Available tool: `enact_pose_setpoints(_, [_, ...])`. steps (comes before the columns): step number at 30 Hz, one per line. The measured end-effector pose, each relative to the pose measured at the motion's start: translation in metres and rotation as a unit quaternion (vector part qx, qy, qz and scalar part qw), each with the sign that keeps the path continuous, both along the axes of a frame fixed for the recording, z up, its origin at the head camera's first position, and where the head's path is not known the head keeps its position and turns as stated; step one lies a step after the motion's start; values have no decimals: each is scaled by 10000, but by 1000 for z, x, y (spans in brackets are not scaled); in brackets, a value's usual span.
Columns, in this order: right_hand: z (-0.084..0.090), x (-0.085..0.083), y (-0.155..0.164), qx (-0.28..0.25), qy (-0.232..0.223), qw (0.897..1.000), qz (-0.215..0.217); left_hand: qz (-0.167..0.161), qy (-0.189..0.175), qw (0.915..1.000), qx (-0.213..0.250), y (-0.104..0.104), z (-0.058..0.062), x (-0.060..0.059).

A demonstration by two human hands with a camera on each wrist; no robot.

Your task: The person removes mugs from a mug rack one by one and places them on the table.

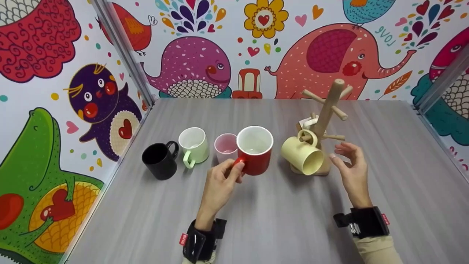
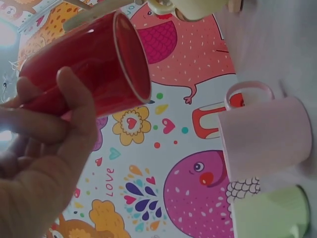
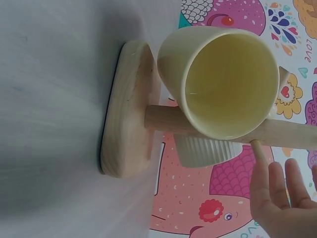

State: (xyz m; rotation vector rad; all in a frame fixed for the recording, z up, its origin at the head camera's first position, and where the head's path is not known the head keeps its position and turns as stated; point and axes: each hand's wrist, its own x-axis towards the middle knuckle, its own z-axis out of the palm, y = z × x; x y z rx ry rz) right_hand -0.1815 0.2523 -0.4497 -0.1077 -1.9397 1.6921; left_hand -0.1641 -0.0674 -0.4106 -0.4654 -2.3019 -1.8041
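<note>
Your left hand grips the red mug, right hand loosely spread, empty; swinging rightward could knock the centre-right yellow mug.

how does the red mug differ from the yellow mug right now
The red mug is held in the left hand; the yellow mug hangs on the wooden rack. The red mug is white inside, while the yellow mug is yellow inside too. Both have a handle.

Your red mug looks glossy and smooth, the rack before you is matt wood (grain faintly showing on its base), and the white cup looks ribbed.
</note>
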Motion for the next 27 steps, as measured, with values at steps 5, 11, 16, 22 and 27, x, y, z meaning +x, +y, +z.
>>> enact_pose_setpoints(5, [0, -1, 1, -83, -182, 9997, -151, 288, 17, 9996, -50, -16, 0, -1])
enact_pose_setpoints(11, [-1, -1, 1, -105, -305, 9993, -204, 568, 13, 9983, -149, -30, -3, 2])
enact_pose_setpoints(16, [-3, -2, 3, -159, -390, 9989, -199, 765, -71, 9969, -136, -40, -8, 5])
enact_pose_setpoints(22, [-3, -2, 4, -157, -381, 9989, -221, 1057, -296, 9939, -85, -52, -14, 7])
enact_pose_setpoints(27, [-3, -2, 5, -304, -347, 9988, -163, 1346, -299, 9904, 40, -62, -21, 7])
